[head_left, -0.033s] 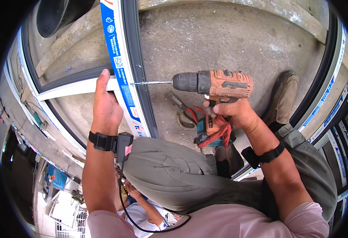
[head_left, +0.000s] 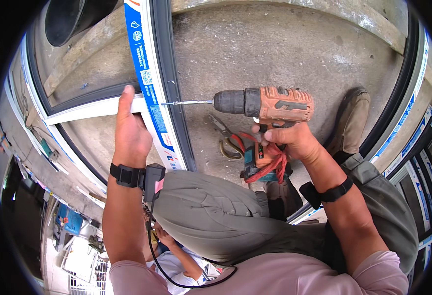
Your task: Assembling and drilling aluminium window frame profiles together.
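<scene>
Your right hand point(head_left: 287, 140) is gripping the handle of the cordless drill point(head_left: 270, 105), fingers clenched around it. The drill is orange plastic, scuffed and dusty, with a black ribbed chuck. It's lying horizontal, nose pointing to your left. A thin metal driver bit point(head_left: 193, 103) is sticking out of the chuck, and its tip is sitting on a screw point(head_left: 169, 103) at the dark rubber gasket edge of the window frame profile point(head_left: 152, 83).

The profile is white with a smooth face, wrapped in blue-and-white protective film, with a black seal strip running along its right side. It's running top to bottom in front of you, curved only by the lens.

Your left hand point(head_left: 130, 132) is pressing flat against the white crossbar point(head_left: 85, 109) where that meets the profile, thumb up, palm down on the joint. It's bracing, not wrapped around anything.

Red cord point(head_left: 270, 164) is wound in loops around the drill's base, just above the teal-and-black battery pack point(head_left: 253, 162).

Pliers point(head_left: 228, 137) with red-and-dark handles are lying on the rough grey concrete floor point(head_left: 284, 49), just under the drill nose, touching nothing else.

You're wearing a black strap on each wrist; the left one is carrying a small black box with a cable running down.

Your tan boot point(head_left: 351, 120) is planted on the concrete just right of the drill.
</scene>
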A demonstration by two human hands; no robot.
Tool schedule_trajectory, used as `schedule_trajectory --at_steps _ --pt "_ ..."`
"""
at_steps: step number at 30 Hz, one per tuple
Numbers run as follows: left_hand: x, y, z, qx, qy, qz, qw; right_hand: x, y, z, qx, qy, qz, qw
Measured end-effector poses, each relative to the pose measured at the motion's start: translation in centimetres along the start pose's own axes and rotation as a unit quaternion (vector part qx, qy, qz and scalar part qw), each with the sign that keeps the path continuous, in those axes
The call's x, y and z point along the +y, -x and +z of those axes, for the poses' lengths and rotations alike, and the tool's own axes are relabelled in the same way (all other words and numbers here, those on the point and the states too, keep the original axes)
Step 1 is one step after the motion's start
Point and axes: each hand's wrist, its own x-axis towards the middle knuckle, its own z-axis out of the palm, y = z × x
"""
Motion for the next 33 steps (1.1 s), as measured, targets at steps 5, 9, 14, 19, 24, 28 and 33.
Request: schedule_trajectory --at_steps 5,9,14,19,24,28,33 --pt "0.0 0.1 0.4 0.04 0.051 0.024 0.998 -0.3 0.2 0.4 0.006 0.012 0.006 1.0" --pt "-0.3 -0.3 -0.1 0.04 0.033 0.04 0.998 -1.3 0.8 1.1 -0.037 -0.025 0.03 0.999" --pt "-0.5 -0.6 -0.7 0.011 0.024 0.051 0.998 -1.1 1.3 1.5 -0.029 -0.008 0.013 0.999" --pt "-0.5 -0.5 -0.5 0.016 0.019 0.057 0.998 -1.0 1.5 1.6 -0.024 0.094 -0.027 0.995" --pt "-0.4 -0.7 -0.6 0.027 0.022 0.047 0.998 -1.5 1.4 2.2 -0.007 0.025 0.01 1.0" --pt "-0.7 -0.6 -0.5 0.041 0.02 0.048 0.998 -0.9 1.2 1.8 -0.008 0.048 -0.003 0.999" --pt "-0.6 -0.1 0.1 0.045 0.006 0.054 0.998 -0.9 1.7 1.4 -0.037 0.05 0.025 0.998"
